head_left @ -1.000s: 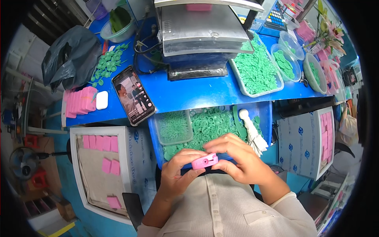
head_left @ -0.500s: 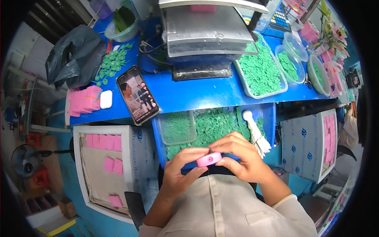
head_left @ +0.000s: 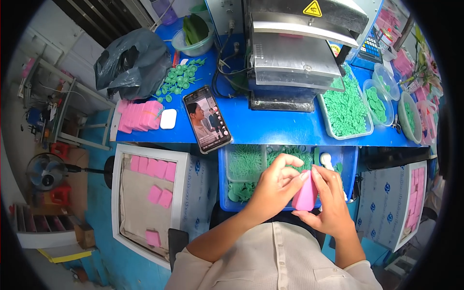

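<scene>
The right hand [head_left: 333, 203], half curled, holds a pink block [head_left: 305, 194] between fingers and thumb; the left hand [head_left: 271, 187], loosely bent, has its thumb against the block's upper end, its grip unclear. Just beyond both hands sits a blue tray [head_left: 349, 162] of green pieces [head_left: 239, 192]; farther out leftward, a phone [head_left: 208, 120].

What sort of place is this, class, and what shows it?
Probably a small workshop: a press-like machine stands on the blue bench, a clear tray is heaped with green parts, and similar pink pieces lie bunched at the bench's left end.
</scene>
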`<action>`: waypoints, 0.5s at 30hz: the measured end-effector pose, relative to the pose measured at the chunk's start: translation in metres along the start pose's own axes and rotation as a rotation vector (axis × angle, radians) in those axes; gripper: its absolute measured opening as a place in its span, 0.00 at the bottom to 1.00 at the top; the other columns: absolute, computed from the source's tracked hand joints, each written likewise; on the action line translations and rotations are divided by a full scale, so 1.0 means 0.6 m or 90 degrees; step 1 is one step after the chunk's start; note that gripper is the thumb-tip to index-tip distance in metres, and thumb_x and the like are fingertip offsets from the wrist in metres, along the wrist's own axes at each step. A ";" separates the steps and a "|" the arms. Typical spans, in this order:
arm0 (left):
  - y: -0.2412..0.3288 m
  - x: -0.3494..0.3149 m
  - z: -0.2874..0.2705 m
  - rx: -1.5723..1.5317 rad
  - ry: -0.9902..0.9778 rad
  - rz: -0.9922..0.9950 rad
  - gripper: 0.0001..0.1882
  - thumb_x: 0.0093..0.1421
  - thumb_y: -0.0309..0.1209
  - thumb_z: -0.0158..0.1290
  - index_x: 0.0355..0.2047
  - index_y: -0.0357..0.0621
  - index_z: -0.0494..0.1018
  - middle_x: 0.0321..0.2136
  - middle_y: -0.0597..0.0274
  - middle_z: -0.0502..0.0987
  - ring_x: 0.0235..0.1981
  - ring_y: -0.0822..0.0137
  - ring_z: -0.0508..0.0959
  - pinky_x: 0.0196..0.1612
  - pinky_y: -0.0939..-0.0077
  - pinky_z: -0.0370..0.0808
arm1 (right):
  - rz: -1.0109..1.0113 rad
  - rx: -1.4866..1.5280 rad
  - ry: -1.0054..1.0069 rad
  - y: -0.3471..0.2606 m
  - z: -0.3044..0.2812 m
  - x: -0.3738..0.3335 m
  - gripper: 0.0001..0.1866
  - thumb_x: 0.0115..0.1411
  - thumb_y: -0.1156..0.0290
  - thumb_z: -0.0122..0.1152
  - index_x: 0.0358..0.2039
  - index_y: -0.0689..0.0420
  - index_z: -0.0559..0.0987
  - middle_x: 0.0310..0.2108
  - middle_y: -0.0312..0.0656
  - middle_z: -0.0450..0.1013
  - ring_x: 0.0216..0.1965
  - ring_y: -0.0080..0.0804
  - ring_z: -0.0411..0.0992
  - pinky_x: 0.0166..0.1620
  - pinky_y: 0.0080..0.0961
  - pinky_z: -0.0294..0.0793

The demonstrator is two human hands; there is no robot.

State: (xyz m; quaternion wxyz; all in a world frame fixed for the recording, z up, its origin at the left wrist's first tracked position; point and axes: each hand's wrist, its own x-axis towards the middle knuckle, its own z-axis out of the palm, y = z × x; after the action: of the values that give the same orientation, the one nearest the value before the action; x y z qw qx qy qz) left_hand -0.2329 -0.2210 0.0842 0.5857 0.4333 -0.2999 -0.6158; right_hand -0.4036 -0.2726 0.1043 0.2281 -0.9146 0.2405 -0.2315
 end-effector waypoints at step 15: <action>0.143 0.149 -0.011 -0.061 0.013 0.203 0.27 0.67 0.49 0.36 0.40 0.32 0.68 0.31 0.43 0.77 0.29 0.61 0.80 0.30 0.68 0.80 | 0.181 0.252 0.245 0.032 -0.031 -0.064 0.42 0.50 0.43 0.59 0.50 0.72 0.69 0.42 0.51 0.68 0.41 0.36 0.67 0.44 0.31 0.67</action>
State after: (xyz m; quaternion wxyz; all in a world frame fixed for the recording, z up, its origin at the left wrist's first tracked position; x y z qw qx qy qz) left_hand -0.1821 -0.3190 0.1402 0.6991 0.3582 -0.3288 -0.5243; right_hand -0.4498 -0.2722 0.0970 0.3820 -0.7489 0.3554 -0.4085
